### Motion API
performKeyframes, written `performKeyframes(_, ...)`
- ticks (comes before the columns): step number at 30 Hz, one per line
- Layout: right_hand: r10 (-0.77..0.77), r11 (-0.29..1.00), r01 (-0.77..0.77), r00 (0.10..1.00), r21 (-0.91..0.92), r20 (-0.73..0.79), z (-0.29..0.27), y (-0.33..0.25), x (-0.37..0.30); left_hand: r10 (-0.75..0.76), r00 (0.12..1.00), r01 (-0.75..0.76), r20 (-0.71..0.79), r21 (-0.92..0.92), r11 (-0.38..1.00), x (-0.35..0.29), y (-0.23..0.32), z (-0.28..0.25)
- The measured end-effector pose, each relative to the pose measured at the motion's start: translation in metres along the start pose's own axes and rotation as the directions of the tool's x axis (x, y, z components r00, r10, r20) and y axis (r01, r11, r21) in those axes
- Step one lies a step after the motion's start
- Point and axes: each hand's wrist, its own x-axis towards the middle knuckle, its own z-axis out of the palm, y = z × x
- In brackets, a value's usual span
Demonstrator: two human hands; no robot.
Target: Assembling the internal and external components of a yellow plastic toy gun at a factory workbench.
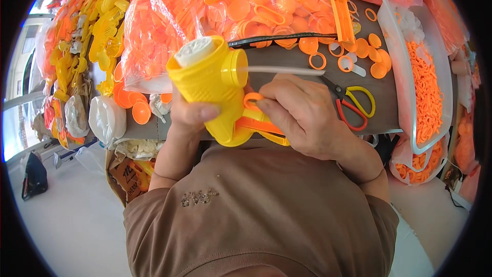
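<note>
My left hand (190,114) is wrapped round a yellow plastic housing (207,79), its thumb lying across the front. A white round piece (195,52) sits in the wide top opening. From the round port on the housing's right side, a thin whitish rod (287,71) sticks out to the right. My right hand (302,110) pinches a small orange ring-like part (252,100) against the housing, below that port. Lower down, a longer orange piece (260,125) lies along the housing, partly hidden by my right fingers. Scissors (353,105) with red and yellow handles lie beside my right hand.
Clear bags of orange parts (154,36) fill the far side of the dark table (376,100). Loose orange discs (379,69) lie right of centre. A white tub (405,97) holds small orange pieces. Yellow parts (107,31) are heaped left, above a cardboard box (125,177).
</note>
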Motion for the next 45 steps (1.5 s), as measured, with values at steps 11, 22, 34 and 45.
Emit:
performKeyframes(11, 0.365, 0.826, -0.322, 0.931, 0.463, -0.002, -0.023, 0.028, -0.026, 0.072, 0.997, -0.072, 0.000, -0.027, 0.997, 0.006, -0.003, -0.016)
performKeyframes(22, 0.197, 0.860, -0.175, 0.980, 0.479, 0.003, 0.007, 0.020, -0.036, 0.255, 0.967, -0.239, 0.022, -0.286, 0.928, 0.008, -0.014, 0.000)
performKeyframes(34, 0.026, 0.933, 0.034, 0.986, 0.358, -0.162, 0.019, 0.028, -0.033, 0.231, 0.964, -0.252, -0.135, -0.172, 0.952, 0.000, -0.021, 0.000)
performKeyframes(45, 0.318, 0.797, -0.266, 0.948, 0.543, -0.003, 0.012, 0.037, -0.045, 0.000, 0.998, -0.014, -0.068, -0.202, 0.979, 0.008, -0.021, 0.006)
